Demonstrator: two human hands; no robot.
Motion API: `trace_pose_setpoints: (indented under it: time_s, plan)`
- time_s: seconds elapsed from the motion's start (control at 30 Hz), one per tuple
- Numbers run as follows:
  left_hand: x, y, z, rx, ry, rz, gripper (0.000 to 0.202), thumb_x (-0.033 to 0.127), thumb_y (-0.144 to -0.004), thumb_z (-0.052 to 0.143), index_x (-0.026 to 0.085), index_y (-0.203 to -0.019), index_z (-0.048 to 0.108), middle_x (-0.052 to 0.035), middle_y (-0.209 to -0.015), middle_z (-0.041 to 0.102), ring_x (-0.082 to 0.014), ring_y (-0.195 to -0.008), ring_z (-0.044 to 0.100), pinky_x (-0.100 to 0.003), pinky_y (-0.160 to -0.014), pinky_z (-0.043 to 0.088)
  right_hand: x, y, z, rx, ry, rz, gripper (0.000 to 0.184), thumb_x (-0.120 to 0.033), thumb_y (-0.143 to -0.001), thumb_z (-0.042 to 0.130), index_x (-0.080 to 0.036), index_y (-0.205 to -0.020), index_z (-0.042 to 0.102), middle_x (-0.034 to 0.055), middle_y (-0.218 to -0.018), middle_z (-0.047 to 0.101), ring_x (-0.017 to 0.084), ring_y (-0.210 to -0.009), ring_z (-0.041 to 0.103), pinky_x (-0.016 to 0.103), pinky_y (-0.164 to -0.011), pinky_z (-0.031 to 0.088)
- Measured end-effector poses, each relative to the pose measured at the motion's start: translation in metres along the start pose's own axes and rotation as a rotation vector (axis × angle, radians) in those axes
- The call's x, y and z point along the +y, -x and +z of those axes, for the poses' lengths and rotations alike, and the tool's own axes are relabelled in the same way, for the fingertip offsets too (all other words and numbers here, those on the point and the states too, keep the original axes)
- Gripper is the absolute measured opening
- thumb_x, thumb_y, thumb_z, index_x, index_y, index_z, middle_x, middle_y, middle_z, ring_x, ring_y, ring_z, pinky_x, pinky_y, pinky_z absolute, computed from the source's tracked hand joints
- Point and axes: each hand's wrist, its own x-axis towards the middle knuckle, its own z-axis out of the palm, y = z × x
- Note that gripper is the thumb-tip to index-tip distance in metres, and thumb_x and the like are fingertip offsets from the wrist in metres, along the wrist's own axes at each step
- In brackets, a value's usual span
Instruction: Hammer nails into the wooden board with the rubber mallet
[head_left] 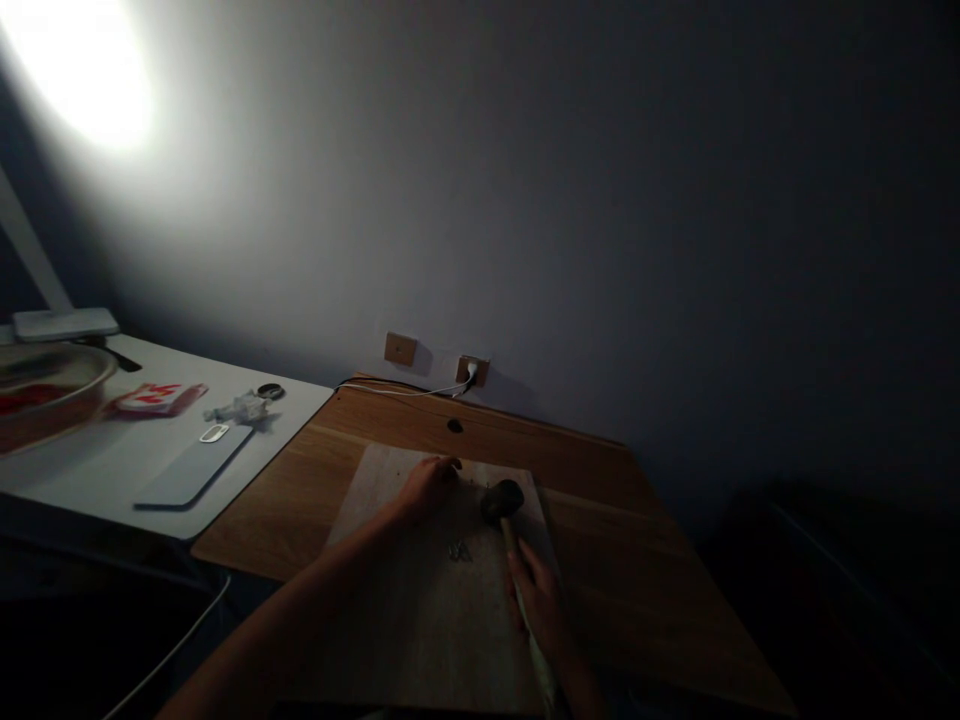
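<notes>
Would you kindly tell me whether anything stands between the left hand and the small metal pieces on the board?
Nothing visible does: only bare board separates the left hand from the small metal pieces; the mallet is off to the right.

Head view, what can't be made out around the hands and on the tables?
All in the head view:
- Left hand: dim light obscures whether its fingers grip anything.
- Mallet handle: partly covered by the right hand.
- Small shiny pieces: too small and dim to identify.
- Tub: cut off by the left edge, contents blurred.
</notes>
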Motion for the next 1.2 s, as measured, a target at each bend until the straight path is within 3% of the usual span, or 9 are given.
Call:
trace_pose_setpoints:
  time_s: [0.27,0.37,0.53,0.63,0.73,0.83,1.03,1.2]
  plan:
    - [-0.001,0.002,0.000,-0.028,0.106,-0.005,0.038,0.005,-0.077,0.055,0.017,-0.112,0.064,-0.0027,-0.087,0.076,-0.0153,-0.078,0.069,-0.025,-0.074,0.051,-0.068,-0.009,0.018,-0.074,-0.024,-0.172,0.047,-0.067,-0.090,0.050,-0.021,-0.091,0.054,-0.0089,-0.061,0.045,0.005,-0.035,0.037,0.017,-0.030,0.031]
    - [-0.002,0.002,0.001,-0.026,0.124,0.001,0.037,0.006,-0.079,0.055,0.016,-0.114,0.063,-0.0029,-0.086,0.075,-0.0157,-0.077,0.069,-0.025,-0.072,0.050,-0.070,-0.015,0.032,-0.070,0.026,-0.203,0.047,-0.065,-0.092,0.047,-0.020,-0.097,0.056,-0.0086,-0.061,0.046,0.006,-0.035,0.038,0.017,-0.030,0.031]
    - [-0.004,0.002,0.002,-0.025,0.133,0.029,0.037,0.008,-0.078,0.057,0.015,-0.114,0.064,-0.0036,-0.089,0.075,-0.0177,-0.078,0.068,-0.025,-0.070,0.050,-0.055,-0.027,0.050,-0.109,0.085,-0.096,0.057,-0.071,-0.085,0.049,-0.017,-0.102,0.059,-0.0100,-0.055,0.042,0.007,-0.034,0.039,0.018,-0.028,0.030]
    - [-0.007,0.003,0.005,-0.011,0.129,0.035,0.039,0.007,-0.079,0.054,0.018,-0.116,0.063,-0.0038,-0.096,0.073,-0.0180,-0.085,0.068,-0.028,-0.079,0.052,-0.068,-0.023,0.043,-0.088,0.066,-0.145,0.051,-0.068,-0.088,0.048,-0.020,-0.100,0.057,-0.0092,-0.060,0.045,0.006,-0.033,0.039,0.017,-0.028,0.030]
    - [-0.011,0.006,0.008,0.082,0.086,0.038,0.047,0.013,-0.078,0.061,0.018,-0.124,0.059,-0.0103,-0.121,0.062,-0.0220,-0.107,0.063,-0.036,-0.096,0.050,-0.092,-0.014,0.030,-0.070,0.015,-0.226,0.043,-0.064,-0.092,0.047,-0.022,-0.094,0.053,-0.0084,-0.064,0.046,0.004,-0.034,0.038,0.016,-0.028,0.030]
    - [-0.015,0.006,0.010,0.131,0.038,0.058,0.061,0.019,-0.075,0.069,0.018,-0.134,0.053,-0.0134,-0.131,0.053,-0.0234,-0.113,0.059,-0.037,-0.097,0.051,-0.107,-0.005,0.022,-0.028,-0.024,-0.256,0.041,-0.064,-0.093,0.047,-0.023,-0.091,0.050,-0.0078,-0.065,0.047,0.004,-0.036,0.037,0.015,-0.029,0.030]
    - [-0.015,0.000,0.009,0.031,0.013,0.054,0.042,0.008,-0.077,0.060,0.017,-0.118,0.065,-0.0045,-0.092,0.069,-0.0189,-0.086,0.064,-0.030,-0.083,0.052,-0.096,-0.005,0.028,-0.059,-0.009,-0.219,0.043,-0.066,-0.092,0.047,-0.022,-0.087,0.050,-0.0088,-0.062,0.045,0.004,-0.035,0.037,0.016,-0.029,0.030]
    - [-0.005,0.002,0.008,0.016,-0.034,0.070,0.023,0.013,-0.084,0.058,0.018,-0.098,0.074,-0.0072,-0.097,0.068,-0.0204,-0.091,0.064,-0.030,-0.085,0.049,-0.078,-0.012,0.033,-0.070,-0.019,-0.175,0.045,-0.067,-0.089,0.050,-0.022,-0.091,0.052,-0.0091,-0.061,0.045,0.005,-0.033,0.036,0.017,-0.027,0.029]
